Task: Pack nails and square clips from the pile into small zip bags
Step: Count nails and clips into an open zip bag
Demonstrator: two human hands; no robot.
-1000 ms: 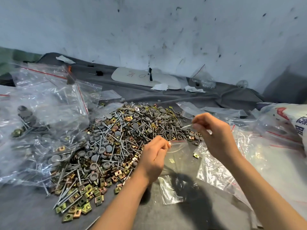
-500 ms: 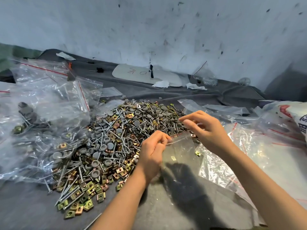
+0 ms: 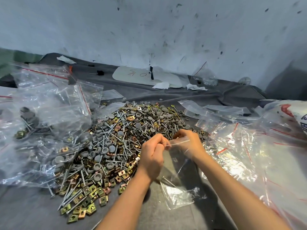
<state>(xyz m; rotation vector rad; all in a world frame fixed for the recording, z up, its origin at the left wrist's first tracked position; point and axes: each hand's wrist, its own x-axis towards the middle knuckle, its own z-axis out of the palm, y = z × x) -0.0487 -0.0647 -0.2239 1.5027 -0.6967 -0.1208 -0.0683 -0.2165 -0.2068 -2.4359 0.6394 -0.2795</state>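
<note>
Two hands are closed on the mouth of one small zip bag: its top strip is pinched in the curled fingers and thumb of the left hand and, just to the right, in the fingertips of the right hand, so that the strip is drawn taut between them. From the grip the bag hangs toward the person, and its lower end is laid on the grey cloth. Something thin, perhaps a nail, is glimpsed through the plastic below the left wrist, but the contents cannot be counted, and it cannot be told whether the mouth is being opened or sealed. Directly left of and beyond the grip the pile is heaped with nails, square clips and grey caps. Further left, larger bags with some pieces inside are seen; to the right, empty bags are spread. By this showing, most of the packing is judged yet to be done.
</note>
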